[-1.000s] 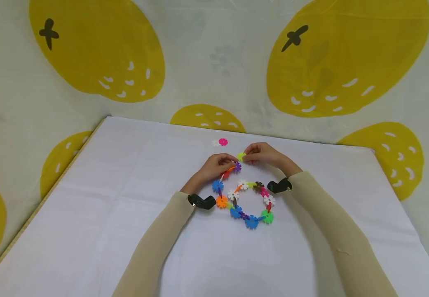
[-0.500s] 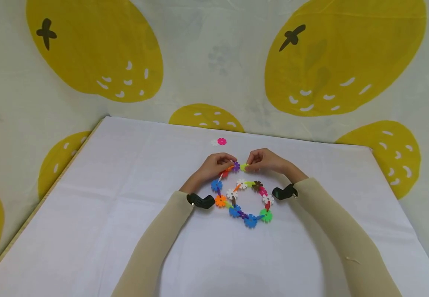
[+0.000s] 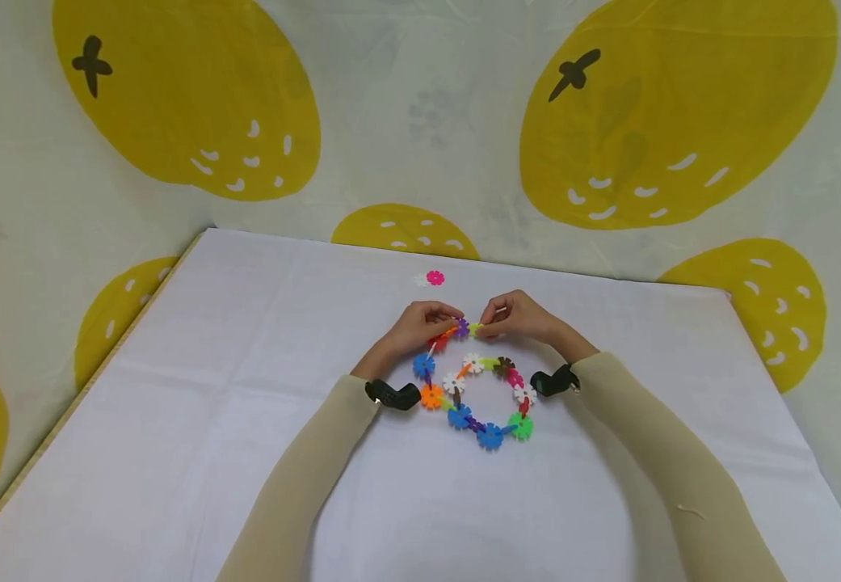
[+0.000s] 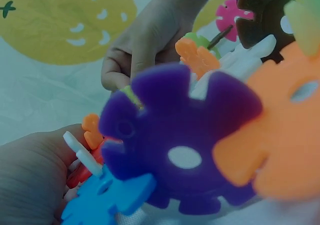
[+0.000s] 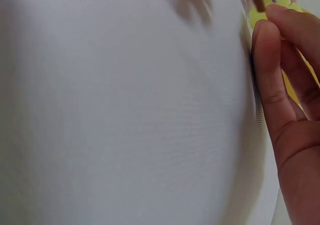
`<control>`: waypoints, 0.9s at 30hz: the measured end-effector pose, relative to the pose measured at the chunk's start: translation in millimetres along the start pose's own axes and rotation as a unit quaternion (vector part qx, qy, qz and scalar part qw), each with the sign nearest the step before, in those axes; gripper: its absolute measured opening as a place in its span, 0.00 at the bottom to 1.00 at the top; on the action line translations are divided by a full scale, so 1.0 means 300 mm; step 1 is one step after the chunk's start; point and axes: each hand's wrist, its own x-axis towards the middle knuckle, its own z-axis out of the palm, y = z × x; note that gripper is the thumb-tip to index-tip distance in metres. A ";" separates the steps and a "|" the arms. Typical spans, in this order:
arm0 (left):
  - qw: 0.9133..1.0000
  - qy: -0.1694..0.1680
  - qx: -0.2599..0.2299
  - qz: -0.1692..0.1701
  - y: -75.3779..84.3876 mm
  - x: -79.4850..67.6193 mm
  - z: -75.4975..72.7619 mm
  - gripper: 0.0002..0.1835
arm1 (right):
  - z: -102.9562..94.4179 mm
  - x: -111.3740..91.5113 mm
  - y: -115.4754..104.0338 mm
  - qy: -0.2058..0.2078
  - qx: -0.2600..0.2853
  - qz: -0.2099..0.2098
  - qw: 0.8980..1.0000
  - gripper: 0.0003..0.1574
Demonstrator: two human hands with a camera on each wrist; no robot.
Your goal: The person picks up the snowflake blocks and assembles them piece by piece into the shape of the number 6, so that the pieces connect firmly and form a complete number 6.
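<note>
A looped chain of notched plastic snowflake discs, in blue, orange, white, red, green and other colours, lies between the hands; one of its discs is the green disc [image 3: 520,426]. My left hand [image 3: 420,323] grips the chain's far end at a purple snowflake disc [image 3: 461,327], beside small orange and red ones. With thumb and index finger, my right hand [image 3: 525,316] pinches a yellow-green snowflake disc [image 5: 257,16]. Its edge is right at the purple disc's rim. In the left wrist view, another purple disc [image 4: 150,135] of the chain stands close to the camera and covers part of the fingers.
A pink disc [image 3: 435,277] and a white disc [image 3: 420,280] lie loose beyond the hands near the table's back edge. White cloth covers the table [image 3: 245,388]. A curtain [image 3: 420,97] with yellow fruit prints hangs behind it.
My right hand has come down toward me with the yellow-green disc, from above the purple disc to its right side, and then slightly left against it. My left hand has stayed nearly still.
</note>
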 end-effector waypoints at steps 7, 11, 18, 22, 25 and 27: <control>1.000 0.003 -0.002 -0.001 -0.005 0.003 -0.001 0.14 | 0.013 0.005 -0.029 0.001 -0.012 -0.004 1.000 0.09; 1.000 -0.003 -0.006 0.001 -0.010 0.007 0.002 0.15 | 0.008 0.007 -0.032 -0.002 -0.004 0.004 1.000 0.10; 1.000 -0.010 0.004 0.009 -0.010 0.004 -0.004 0.14 | -0.034 0.022 -0.033 -0.077 -0.037 -0.022 0.996 0.11; 1.000 -0.007 -0.001 0.004 -0.014 0.005 -0.005 0.14 | -0.059 0.045 -0.047 -0.095 -0.046 -0.006 0.994 0.12; 1.000 -0.007 -0.009 -0.001 -0.013 0.004 -0.002 0.14 | -0.061 0.068 -0.058 -0.073 -0.040 0.020 0.996 0.14; 1.000 -0.009 -0.014 -0.002 -0.010 0.004 0.003 0.14 | -0.057 0.083 -0.061 -0.047 -0.036 0.030 0.998 0.15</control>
